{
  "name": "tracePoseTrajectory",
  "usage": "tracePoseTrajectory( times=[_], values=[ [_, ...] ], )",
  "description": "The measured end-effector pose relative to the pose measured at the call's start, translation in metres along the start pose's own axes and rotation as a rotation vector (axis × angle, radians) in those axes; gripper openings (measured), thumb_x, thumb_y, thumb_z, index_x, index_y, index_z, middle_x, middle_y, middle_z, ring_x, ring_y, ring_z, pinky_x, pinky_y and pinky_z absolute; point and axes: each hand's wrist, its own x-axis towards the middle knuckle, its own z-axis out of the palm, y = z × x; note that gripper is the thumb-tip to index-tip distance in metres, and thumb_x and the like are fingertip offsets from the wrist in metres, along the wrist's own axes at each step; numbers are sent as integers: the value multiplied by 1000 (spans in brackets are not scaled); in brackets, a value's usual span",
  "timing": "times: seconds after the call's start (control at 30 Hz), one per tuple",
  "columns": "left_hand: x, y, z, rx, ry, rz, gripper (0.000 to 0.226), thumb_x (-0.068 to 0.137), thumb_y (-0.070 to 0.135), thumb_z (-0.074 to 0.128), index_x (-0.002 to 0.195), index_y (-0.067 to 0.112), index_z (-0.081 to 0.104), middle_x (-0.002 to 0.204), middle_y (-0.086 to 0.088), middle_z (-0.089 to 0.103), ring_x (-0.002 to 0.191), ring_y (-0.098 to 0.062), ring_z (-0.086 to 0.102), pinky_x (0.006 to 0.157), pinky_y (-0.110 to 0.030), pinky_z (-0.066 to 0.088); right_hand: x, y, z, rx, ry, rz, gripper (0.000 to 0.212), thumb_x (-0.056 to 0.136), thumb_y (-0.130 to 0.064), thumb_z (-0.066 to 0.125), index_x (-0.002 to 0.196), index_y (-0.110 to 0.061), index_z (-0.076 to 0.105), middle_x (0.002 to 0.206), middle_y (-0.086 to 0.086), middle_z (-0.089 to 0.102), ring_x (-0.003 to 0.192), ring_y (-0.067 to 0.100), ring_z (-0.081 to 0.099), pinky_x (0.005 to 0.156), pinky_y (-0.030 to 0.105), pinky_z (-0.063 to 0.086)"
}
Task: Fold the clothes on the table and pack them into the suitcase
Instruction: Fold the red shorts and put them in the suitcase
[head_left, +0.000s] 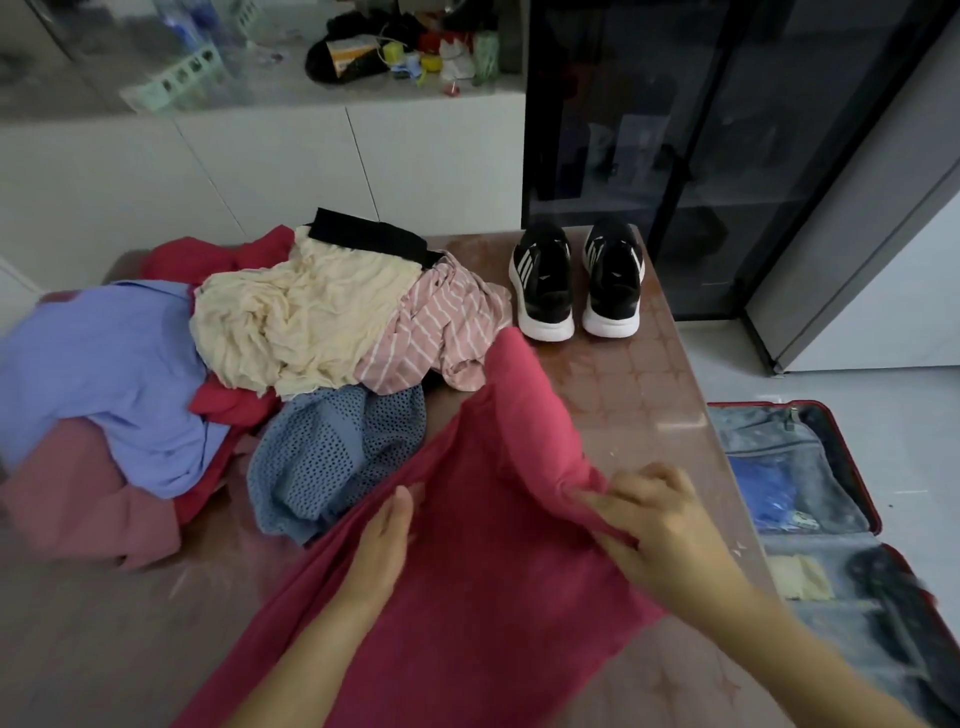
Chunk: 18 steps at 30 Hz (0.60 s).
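A magenta garment (488, 571) is spread across the near part of the brown table (649, 395). My left hand (384, 540) lies flat on it with straight fingers. My right hand (649, 525) pinches a bunched fold at its right edge. Behind it lies a heap of unfolded clothes: a blue dotted piece (332, 452), a cream one (291, 322), a pink striped shirt (436, 332), a lilac shirt (114, 374) and a dusty pink piece (78, 504). The red suitcase (872, 499) lies open on the floor to the right, with a few items inside.
A pair of black-and-white sneakers (576, 280) stands at the table's far right. A dark glass cabinet (701, 145) rises behind them. White cupboards with a cluttered counter (363, 57) run along the back. Pale floor (857, 384) shows between table and cabinet.
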Motion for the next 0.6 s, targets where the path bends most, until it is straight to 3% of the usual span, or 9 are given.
tracePoseTrajectory(
  times=[0.03, 0.1, 0.17, 0.23, 0.3, 0.37, 0.43, 0.53, 0.6],
  values=[
    [1, 4, -5, -123, 6, -79, 76, 79, 79, 32, 123, 22, 56, 121, 3, 62, 113, -16, 58, 88, -33, 48, -8, -15, 5, 13, -30, -42, 43, 71, -29, 56, 114, -32, 64, 75, -10, 58, 69, 12, 51, 72, 31, 37],
    [6, 7, -13, -272, 42, -188, 69, 83, 74, 23, 112, 23, 60, 103, 1, 68, 95, -19, 63, 76, -36, 50, -26, -41, 22, 13, -137, -130, 48, 64, -33, 56, 110, -33, 66, 71, -10, 56, 64, 11, 55, 70, 31, 37],
    [8, 10, -19, -383, 77, -243, 66, 84, 74, 33, 106, 20, 64, 95, -2, 71, 89, -22, 65, 79, -41, 53, -45, -59, 40, -17, -272, -185, 43, 64, -45, 53, 103, -36, 70, 69, -11, 56, 60, 8, 56, 68, 28, 36],
    [12, 8, -23, -220, 56, -175, 71, 70, 73, 60, 107, 12, 68, 98, -2, 71, 97, -23, 65, 90, -43, 52, -61, -72, 53, -46, -406, -173, 46, 71, -67, 47, 101, -41, 69, 72, -15, 59, 62, 2, 58, 67, 22, 43],
    [12, 3, -25, 194, 24, -45, 49, 73, 46, 75, 104, 9, 68, 96, -1, 69, 100, -23, 64, 86, -29, 49, -65, -75, 59, -55, -415, -126, 54, 79, -78, 35, 100, -42, 69, 78, -18, 61, 70, 1, 61, 66, 20, 51],
    [17, -6, -25, 457, 78, 47, 36, 82, 17, 72, 114, 2, 63, 105, -7, 67, 104, -22, 61, 86, -23, 42, -57, -66, 61, -97, -283, 12, 54, 85, -72, 32, 103, -38, 69, 90, -12, 64, 79, 10, 64, 68, 28, 53],
    [18, -8, -24, 548, 113, 109, 37, 85, 13, 68, 119, 0, 60, 116, -13, 66, 109, -24, 60, 93, -26, 40, -42, -49, 62, -249, -226, 267, 58, 78, -68, 39, 115, -31, 65, 100, -1, 64, 85, 24, 64, 74, 39, 50],
    [17, -5, -19, 662, 133, 180, 37, 89, 19, 62, 124, 5, 59, 122, -10, 64, 115, -25, 58, 98, -28, 39, -25, -21, 60, -311, -519, 666, 94, 66, -83, 45, 140, -26, 37, 125, 6, 55, 114, 31, 54, 96, 46, 39],
    [13, -6, -19, 747, 164, 249, 39, 91, 24, 60, 125, 8, 57, 122, -9, 64, 115, -27, 58, 97, -32, 41, -22, -9, 61, -165, -639, 812, 106, 58, -89, 49, 139, -23, 32, 133, 3, 52, 122, 27, 50, 101, 44, 37]
  ],
)
